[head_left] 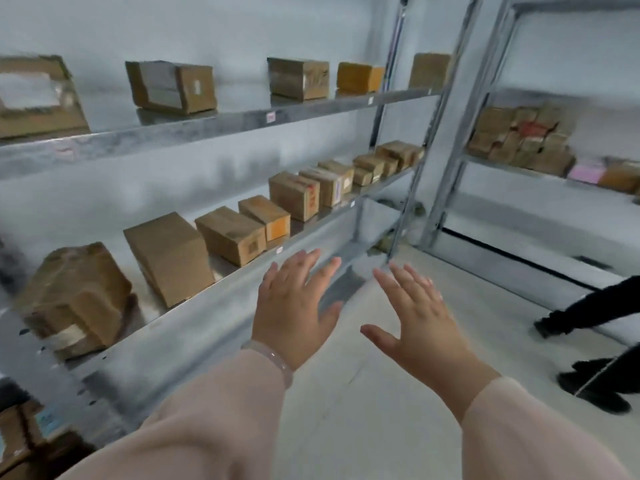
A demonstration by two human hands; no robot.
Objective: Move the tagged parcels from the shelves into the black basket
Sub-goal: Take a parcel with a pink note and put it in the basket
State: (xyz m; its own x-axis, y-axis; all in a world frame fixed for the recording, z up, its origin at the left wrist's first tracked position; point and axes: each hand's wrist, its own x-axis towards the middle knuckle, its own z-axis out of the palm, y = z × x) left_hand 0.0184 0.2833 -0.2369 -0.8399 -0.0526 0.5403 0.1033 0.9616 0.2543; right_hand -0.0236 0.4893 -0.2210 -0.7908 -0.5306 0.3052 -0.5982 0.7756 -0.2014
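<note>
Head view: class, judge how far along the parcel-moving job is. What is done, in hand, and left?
Done: nothing shown; no black basket is in view. In hand: nothing; the left hand and right hand are open and empty before the middle shelf. Left: cardboard parcels sit there and on the upper shelf.

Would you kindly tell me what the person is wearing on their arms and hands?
Both arms are covered by loose, pale pink long sleeves; the left sleeve and right sleeve end at the wrists. The left hand has a pale, translucent bangle at its wrist. The right hand is ungloved, and no rings show on either hand.
</note>
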